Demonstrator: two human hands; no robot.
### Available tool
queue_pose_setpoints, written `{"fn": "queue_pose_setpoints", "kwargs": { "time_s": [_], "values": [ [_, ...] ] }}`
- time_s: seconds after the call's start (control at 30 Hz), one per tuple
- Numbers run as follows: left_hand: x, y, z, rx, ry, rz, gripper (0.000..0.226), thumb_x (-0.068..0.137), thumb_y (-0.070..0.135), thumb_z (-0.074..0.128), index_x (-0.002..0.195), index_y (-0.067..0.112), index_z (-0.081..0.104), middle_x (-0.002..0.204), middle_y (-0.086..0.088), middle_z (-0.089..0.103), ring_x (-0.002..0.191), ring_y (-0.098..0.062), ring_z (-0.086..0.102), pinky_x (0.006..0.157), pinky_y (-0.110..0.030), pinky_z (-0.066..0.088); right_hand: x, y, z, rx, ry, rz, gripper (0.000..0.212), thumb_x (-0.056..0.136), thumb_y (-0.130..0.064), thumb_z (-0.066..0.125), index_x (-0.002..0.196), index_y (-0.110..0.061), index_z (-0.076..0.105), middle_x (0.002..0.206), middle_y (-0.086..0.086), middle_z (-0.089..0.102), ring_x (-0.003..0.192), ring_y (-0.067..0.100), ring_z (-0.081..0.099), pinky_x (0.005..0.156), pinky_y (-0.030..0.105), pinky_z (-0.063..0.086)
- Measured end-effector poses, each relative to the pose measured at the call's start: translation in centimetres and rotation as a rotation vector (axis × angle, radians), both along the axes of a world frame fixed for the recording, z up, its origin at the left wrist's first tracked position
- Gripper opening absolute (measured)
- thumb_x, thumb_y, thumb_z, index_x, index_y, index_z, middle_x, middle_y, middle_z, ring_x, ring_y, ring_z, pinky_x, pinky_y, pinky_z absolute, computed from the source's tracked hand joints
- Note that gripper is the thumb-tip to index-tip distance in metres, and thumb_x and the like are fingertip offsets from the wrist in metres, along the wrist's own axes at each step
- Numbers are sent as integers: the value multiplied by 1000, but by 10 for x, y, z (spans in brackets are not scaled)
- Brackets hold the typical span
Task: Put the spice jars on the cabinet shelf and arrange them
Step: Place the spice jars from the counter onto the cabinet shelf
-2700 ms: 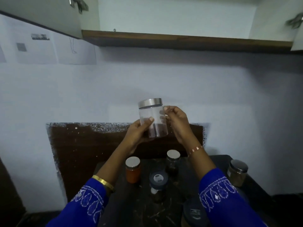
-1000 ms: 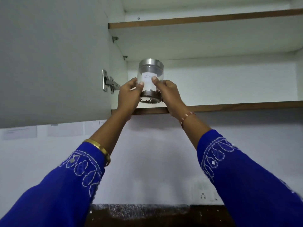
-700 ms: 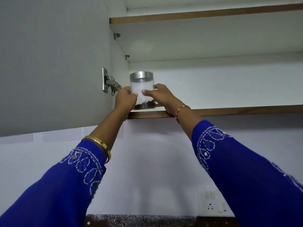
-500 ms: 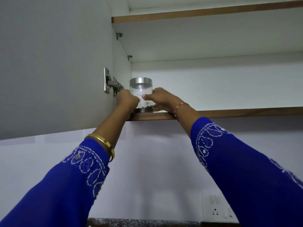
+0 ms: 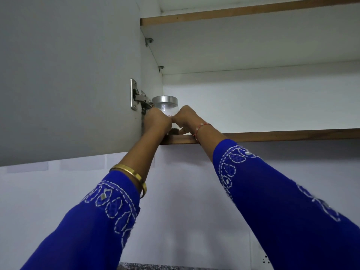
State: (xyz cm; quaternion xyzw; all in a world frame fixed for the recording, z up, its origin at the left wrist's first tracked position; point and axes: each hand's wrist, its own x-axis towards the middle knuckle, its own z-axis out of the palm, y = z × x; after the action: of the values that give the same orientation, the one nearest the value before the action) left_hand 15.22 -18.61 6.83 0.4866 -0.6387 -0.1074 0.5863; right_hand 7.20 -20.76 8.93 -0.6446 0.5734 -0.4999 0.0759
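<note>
While curled, each hand [image 5: 156, 121] grips the shelved spice jar [image 5: 165, 106].

The spice jar [image 5: 165, 108] carries a white label with reddish handwriting. The hands cover most of it. No word can be read.

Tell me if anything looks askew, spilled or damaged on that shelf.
Nothing stands out. The spice jar stands upright at the left end of the lower shelf, lid on, both hands around it: left hand, right hand.
</note>
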Motion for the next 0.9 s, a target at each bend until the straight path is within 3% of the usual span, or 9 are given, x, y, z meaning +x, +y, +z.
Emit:
{"fn": "queue_pose_setpoints", "kwargs": {
  "time_s": [0.1,0.27,0.33,0.47,0.53,0.6,0.67,0.8,0.9],
  "values": [
    [1,0,0,-14,10,-22,29,86,0,47,113,-7,55,119,-23,59,110,-35,56,77,-35,45,0,3,0,24,-10,-13,28,86,-14,63,68,-6,43,65,5,42,86,27,50,79,31,45],
    [4,7,-5,-66,83,-86,36,86,-2,42,120,-5,53,122,-21,58,112,-34,55,76,-30,41,-5,18,0,6,41,-16,15,91,-14,55,83,-3,49,81,10,48,78,22,47,65,26,41],
    [7,13,-9,-99,121,-124,46,85,-4,40,130,1,48,130,-15,56,118,-29,53,86,-28,42,-8,26,2,-55,54,-26,13,92,-13,52,93,-1,56,86,11,49,83,23,47,61,25,41],
    [13,26,-26,-158,244,-174,52,82,-8,37,130,7,52,129,-8,58,120,-21,53,95,-21,41,-13,56,-5,-164,50,-44,35,92,-15,51,59,-8,40,61,7,41,59,18,42,62,29,38],
    [12,36,-39,-205,290,-193,48,84,-8,37,125,6,57,126,-8,60,118,-18,55,96,-17,40,-15,76,-17,-249,114,-97,25,93,-18,50,89,4,60,91,18,62,85,28,58,76,33,41],
    [10,49,-52,-244,338,-232,41,86,-4,39,120,5,60,121,-9,64,115,-19,58,103,-24,43,-14,98,-35,-344,156,-131,39,94,-23,48,120,6,53,124,18,58,114,28,54,90,29,38],
    [5,65,-71,-270,338,-266,36,88,-1,41,116,3,63,118,-11,66,113,-22,60,104,-34,45,-11,119,-60,-424,191,-135,42,95,-25,47,128,1,48,129,16,55,120,25,51,94,26,37],
    [-8,108,-125,-264,295,-281,32,91,4,44,115,5,65,114,-8,68,107,-17,62,99,-32,50,-11,158,-116,-477,167,-84,42,96,-25,46,133,-4,45,132,13,52,124,21,48,93,13,34],
    [-17,139,-171,-205,312,-303,31,92,6,45,117,7,64,116,-8,68,108,-17,63,98,-34,51,-17,184,-161,-444,93,-87,45,95,-26,48,136,-7,44,138,11,50,129,22,45,106,25,37]
  ]
}}
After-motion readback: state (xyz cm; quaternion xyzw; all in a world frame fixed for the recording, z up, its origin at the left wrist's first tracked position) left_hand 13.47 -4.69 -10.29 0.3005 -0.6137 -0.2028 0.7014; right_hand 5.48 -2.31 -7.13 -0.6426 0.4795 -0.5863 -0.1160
